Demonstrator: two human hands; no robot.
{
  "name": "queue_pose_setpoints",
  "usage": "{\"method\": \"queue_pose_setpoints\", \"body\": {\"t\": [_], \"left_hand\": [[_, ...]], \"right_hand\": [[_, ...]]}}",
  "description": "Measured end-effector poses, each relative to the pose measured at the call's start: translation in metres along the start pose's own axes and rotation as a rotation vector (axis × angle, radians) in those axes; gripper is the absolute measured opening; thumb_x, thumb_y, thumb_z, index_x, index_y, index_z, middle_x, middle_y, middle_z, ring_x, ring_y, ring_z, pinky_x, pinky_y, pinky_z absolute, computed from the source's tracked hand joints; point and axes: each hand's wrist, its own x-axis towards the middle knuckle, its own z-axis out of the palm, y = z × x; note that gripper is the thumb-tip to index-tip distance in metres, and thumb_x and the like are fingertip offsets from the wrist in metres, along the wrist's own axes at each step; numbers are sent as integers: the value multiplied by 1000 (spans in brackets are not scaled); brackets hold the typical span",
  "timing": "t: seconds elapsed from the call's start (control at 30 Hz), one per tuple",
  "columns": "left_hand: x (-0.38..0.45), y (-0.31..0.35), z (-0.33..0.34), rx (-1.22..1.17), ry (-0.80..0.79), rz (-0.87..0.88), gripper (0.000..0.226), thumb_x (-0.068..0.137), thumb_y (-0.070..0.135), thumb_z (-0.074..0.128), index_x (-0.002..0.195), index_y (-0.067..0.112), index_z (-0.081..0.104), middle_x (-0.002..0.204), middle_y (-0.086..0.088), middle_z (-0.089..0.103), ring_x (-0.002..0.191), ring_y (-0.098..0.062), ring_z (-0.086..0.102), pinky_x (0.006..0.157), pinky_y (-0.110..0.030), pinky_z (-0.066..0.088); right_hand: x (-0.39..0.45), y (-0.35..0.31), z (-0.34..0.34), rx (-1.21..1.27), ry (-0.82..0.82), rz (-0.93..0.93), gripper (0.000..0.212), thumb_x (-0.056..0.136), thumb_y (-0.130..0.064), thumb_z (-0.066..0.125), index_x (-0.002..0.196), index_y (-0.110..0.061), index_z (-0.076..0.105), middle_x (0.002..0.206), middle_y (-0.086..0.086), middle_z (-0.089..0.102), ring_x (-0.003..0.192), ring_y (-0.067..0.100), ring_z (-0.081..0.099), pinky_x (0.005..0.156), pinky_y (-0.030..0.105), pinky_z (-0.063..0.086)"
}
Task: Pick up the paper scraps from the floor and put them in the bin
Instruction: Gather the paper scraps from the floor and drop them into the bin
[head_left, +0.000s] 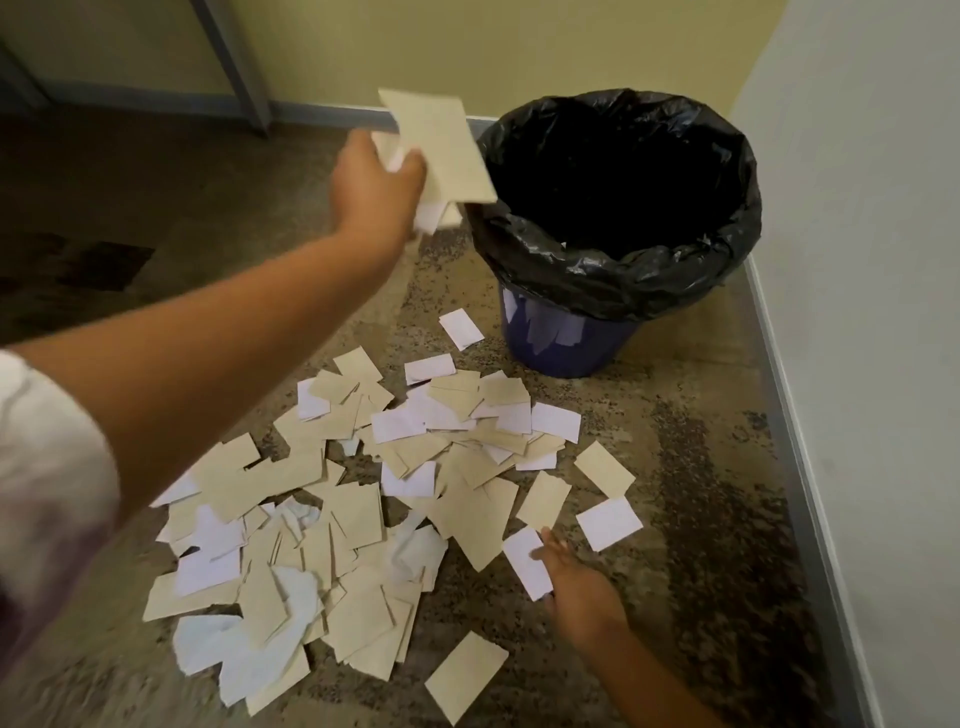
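Note:
A heap of tan and white paper scraps (363, 509) covers the speckled floor in front of me. A blue bin (566, 343) lined with a black bag (618, 270) stands at the back right, close to the wall. My left hand (371, 187) is raised just left of the bin's rim, shut on a bunch of scraps, the biggest a tan sheet (441, 145). Low on the right, my right hand (576, 582) rests on the floor, its fingers pinching a white scrap (524, 564) at the heap's edge.
A white wall with a grey skirting board (810, 467) runs along the right side. A yellow wall closes the back, and a grey metal leg (234, 62) stands at the back left. A dark patch (98, 265) marks the floor on the left.

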Motion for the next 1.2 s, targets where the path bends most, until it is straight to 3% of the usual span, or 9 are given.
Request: {"method": "queue_pose_setpoints", "body": {"t": [0.07,0.17,0.23,0.37,0.63,0.87,0.97,1.07,1.2], "left_hand": [[9,22,17,-177,9,-115,29,96,22,48,122,9,44,117,-7,56,92,-19,59,58,-30,57],[8,47,39,-426,-104,-311,18,97,21,47,110,9,42,99,-9,55,76,-20,59,39,-22,51],[4,53,48,-468,-278,-369,31,97,30,48,117,7,43,92,-11,58,69,-20,61,48,-28,58],[2,44,56,-388,-570,-374,74,93,57,34,148,9,19,133,-21,51,97,-33,64,71,-35,58],[-16,-17,16,-212,-291,-292,49,99,43,34,134,9,38,95,-5,61,68,-14,61,59,-27,54],[-61,-136,-47,25,-299,-534,12,99,22,43,100,11,43,98,-12,56,69,-19,57,62,-31,48],[-88,-193,-72,203,-220,-607,11,94,16,51,86,11,46,99,-20,55,88,-32,60,72,-36,51],[-130,-241,-89,466,-257,-656,26,90,21,59,107,3,52,108,-21,62,102,-36,61,85,-36,48],[-189,-278,-91,557,-329,-497,18,89,13,56,106,7,57,98,-11,66,87,-25,62,69,-25,44]], "right_hand": [[2,5,-2,16,14,3,60,95,-11,47,148,-23,22,160,-4,7,145,9,18,114,19,17],[3,11,-4,28,17,50,67,93,-9,51,150,-22,17,155,-9,28,130,9,45,108,17,27],[5,12,-6,20,0,79,72,92,-15,56,151,-22,14,152,-9,35,124,10,51,108,19,29],[6,9,-5,9,1,105,76,92,-18,56,151,-23,9,144,-8,45,118,11,56,106,23,34],[2,7,-5,-55,35,117,76,92,-1,46,152,-21,4,146,-13,41,114,13,58,98,26,42],[0,0,5,10,44,104,72,90,-12,56,150,-20,16,158,-9,20,140,11,32,100,24,41],[-1,-14,17,79,123,149,48,91,-25,55,135,-24,37,160,-5,11,147,14,14,102,27,42],[-2,-26,30,154,173,207,49,89,-40,57,132,-24,40,160,-3,11,148,16,4,106,28,39],[-1,-29,37,177,163,235,56,88,-41,60,134,-20,37,161,1,7,148,19,1,111,29,32]]}}
